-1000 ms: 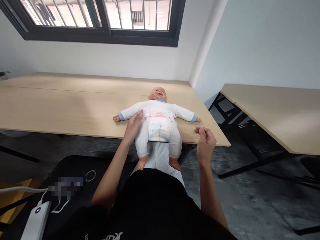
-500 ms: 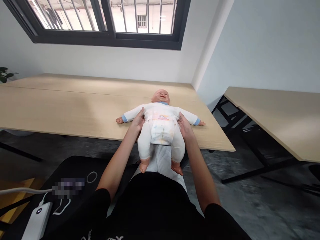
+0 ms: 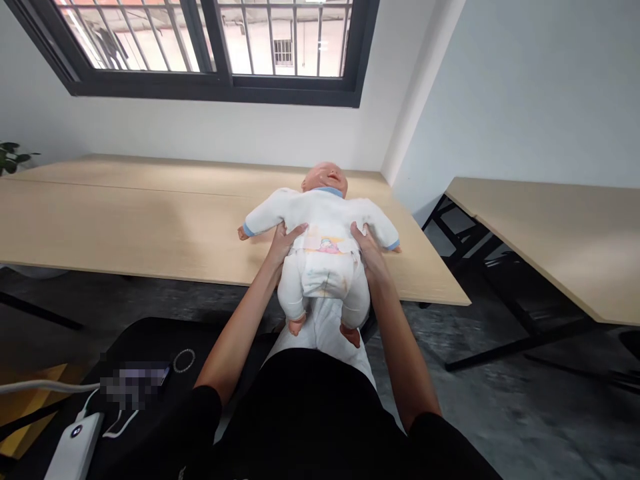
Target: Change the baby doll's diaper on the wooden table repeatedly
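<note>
A baby doll [image 3: 325, 213] in a white outfit with blue collar and cuffs faces up in front of me. Around its hips is a diaper [image 3: 326, 272] with a coloured print at the waist. My left hand [image 3: 286, 241] grips the doll's side under its arm, thumb on the belly. On the opposite side my right hand [image 3: 367, 247] holds it the same way. Most fingers of both hands are hidden behind the torso. The doll's upper body is raised off the table, and its legs hang past the near edge.
The doll is over a light wooden table [image 3: 175, 223] against the wall below a barred window [image 3: 285, 40]. A second table [image 3: 550, 233] stands at the right. On a black seat [image 3: 150, 333] at lower left lie a white power bank [image 3: 75, 447], cables and a bracelet [image 3: 184, 361].
The doll's torso has come up off the table and its head has tipped back. Both my hands have moved up from the waist to its sides, thumbs now across the front.
</note>
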`<action>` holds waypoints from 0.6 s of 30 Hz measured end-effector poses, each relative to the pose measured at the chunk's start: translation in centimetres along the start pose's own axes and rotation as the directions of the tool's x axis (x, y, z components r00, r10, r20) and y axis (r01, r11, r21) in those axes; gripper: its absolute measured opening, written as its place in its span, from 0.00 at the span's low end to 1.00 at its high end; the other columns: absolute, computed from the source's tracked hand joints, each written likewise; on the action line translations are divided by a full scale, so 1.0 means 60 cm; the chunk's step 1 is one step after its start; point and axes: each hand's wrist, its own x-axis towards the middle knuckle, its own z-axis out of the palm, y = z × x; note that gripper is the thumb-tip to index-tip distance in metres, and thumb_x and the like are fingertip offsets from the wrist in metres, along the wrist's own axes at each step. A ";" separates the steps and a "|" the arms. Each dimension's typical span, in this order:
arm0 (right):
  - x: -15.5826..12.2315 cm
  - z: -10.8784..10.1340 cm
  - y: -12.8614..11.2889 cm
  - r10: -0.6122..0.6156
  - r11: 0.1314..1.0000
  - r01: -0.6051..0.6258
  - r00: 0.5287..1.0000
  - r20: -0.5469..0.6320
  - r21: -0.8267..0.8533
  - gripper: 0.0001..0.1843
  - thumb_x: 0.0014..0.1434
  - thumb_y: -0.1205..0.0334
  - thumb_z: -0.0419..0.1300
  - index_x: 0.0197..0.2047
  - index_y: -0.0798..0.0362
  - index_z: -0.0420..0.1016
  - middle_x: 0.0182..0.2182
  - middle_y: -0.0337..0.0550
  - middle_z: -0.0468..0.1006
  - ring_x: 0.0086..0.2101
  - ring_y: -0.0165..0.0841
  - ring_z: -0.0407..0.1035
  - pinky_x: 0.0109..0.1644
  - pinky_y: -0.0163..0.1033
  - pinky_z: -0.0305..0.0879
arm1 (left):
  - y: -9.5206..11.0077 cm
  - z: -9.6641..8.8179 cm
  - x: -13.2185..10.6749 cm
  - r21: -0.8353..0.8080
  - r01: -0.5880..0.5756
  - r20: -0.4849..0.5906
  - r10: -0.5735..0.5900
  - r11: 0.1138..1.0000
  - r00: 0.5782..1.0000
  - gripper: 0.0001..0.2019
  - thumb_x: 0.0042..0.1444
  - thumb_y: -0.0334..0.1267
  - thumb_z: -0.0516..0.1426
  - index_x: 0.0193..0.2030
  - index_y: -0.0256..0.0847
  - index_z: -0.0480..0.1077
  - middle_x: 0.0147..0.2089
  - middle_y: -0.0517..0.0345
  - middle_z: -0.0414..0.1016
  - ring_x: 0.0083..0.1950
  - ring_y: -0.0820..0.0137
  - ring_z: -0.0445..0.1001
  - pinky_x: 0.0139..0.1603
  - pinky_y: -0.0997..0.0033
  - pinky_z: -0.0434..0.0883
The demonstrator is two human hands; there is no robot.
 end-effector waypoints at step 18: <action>-0.233 -0.104 -0.048 0.067 0.994 -0.018 0.883 -0.464 0.109 0.27 0.36 0.46 0.76 0.38 0.51 0.81 0.38 0.44 0.84 0.44 0.44 0.79 0.47 0.47 0.80 | 0.059 0.054 -0.280 0.186 0.157 0.231 -0.199 0.970 0.952 0.27 0.38 0.57 0.71 0.42 0.44 0.78 0.47 0.49 0.83 0.50 0.49 0.80 0.49 0.52 0.80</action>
